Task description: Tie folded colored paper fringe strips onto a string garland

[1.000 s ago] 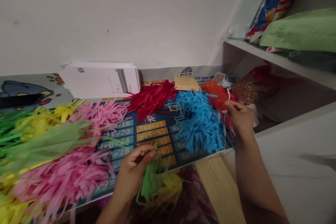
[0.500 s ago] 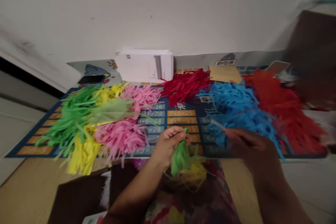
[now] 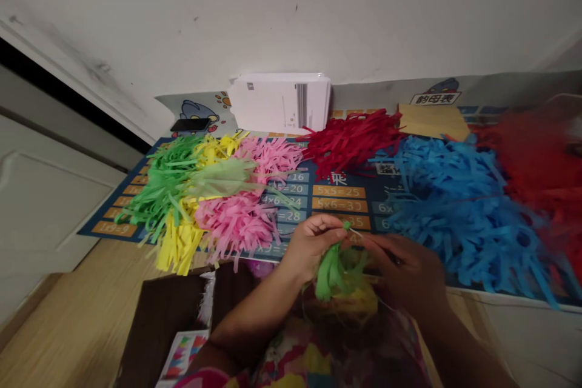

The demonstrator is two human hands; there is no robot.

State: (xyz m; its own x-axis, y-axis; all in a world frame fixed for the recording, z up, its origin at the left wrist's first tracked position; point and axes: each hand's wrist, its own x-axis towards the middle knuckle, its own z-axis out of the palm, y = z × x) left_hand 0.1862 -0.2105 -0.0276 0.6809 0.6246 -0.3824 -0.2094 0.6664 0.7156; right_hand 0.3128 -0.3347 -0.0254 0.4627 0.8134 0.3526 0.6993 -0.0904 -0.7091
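Observation:
My left hand (image 3: 316,242) is closed, pinching the knotted top of a light green paper tassel (image 3: 331,273) in front of the table's near edge. My right hand (image 3: 404,267) pinches a thin white strand (image 3: 356,233) whose far end meets the green knot. Whether this strand is a needle or a string I cannot tell. A yellow tassel (image 3: 352,300) hangs below the green one, partly blurred. Nearest to my right hand on the table lies a heap of blue tassels (image 3: 464,206). My lap is behind the hanging tassels.
Green tassels (image 3: 168,188), yellow tassels (image 3: 179,242), pink tassels (image 3: 239,221) and dark red tassels (image 3: 350,139) cover the patterned table mat (image 3: 295,203). Red tassels (image 3: 545,176) blur at right. Behind stand white boxes (image 3: 273,103), a phone (image 3: 191,125) and a yellow paper (image 3: 431,121). Below left is a brown box (image 3: 159,315).
My right hand has moved left and down from the blue heap, bringing the white strand to the green knot. My left hand still holds the tassel. The view has shifted.

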